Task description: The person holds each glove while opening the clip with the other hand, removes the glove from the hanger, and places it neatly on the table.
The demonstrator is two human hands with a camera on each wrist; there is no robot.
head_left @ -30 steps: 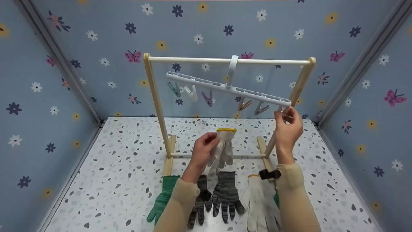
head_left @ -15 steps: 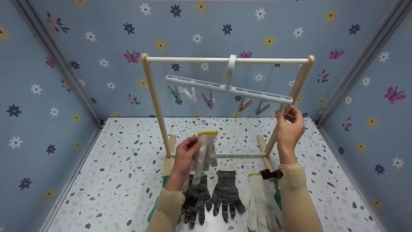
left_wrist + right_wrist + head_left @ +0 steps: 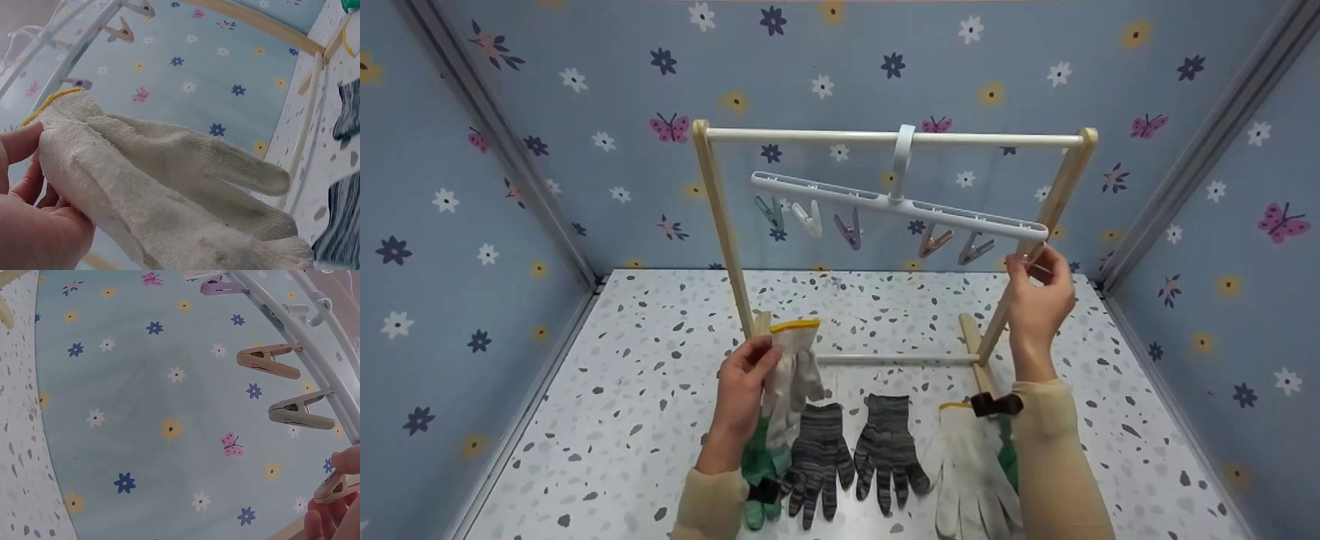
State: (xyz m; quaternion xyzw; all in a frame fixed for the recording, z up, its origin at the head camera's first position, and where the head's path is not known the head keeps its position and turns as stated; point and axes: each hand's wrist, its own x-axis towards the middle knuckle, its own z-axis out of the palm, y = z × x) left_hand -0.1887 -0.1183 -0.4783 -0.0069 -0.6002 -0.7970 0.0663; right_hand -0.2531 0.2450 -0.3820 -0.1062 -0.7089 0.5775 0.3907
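My left hand (image 3: 740, 394) pinches a white knit glove (image 3: 793, 364) near its yellow-edged cuff; the glove hangs fingers down, left of the rack's middle. Up close in the left wrist view, the thumb lies on the glove (image 3: 140, 185) just below the cuff. My right hand (image 3: 1039, 307) pinches a beige clothespin (image 3: 331, 489) at the right end of a white clip hanger (image 3: 825, 193). That hanger tilts down to the right. Along it hang other clothespins: green, white, purple, brown (image 3: 269, 361) and grey (image 3: 301, 410), with nothing in them.
The hanger hooks over the top bar (image 3: 795, 136) of a wooden rack. On the speckled table (image 3: 607, 397) lie two dark striped gloves (image 3: 889, 450), a white glove (image 3: 969, 472) and green gloves (image 3: 757, 450), partly covered. Flowered walls (image 3: 585, 150) enclose the table.
My left hand has moved left and slightly down with the white glove, from the middle of the rack toward its left post. The right hand keeps its pinch on the clothespin, almost unmoved.
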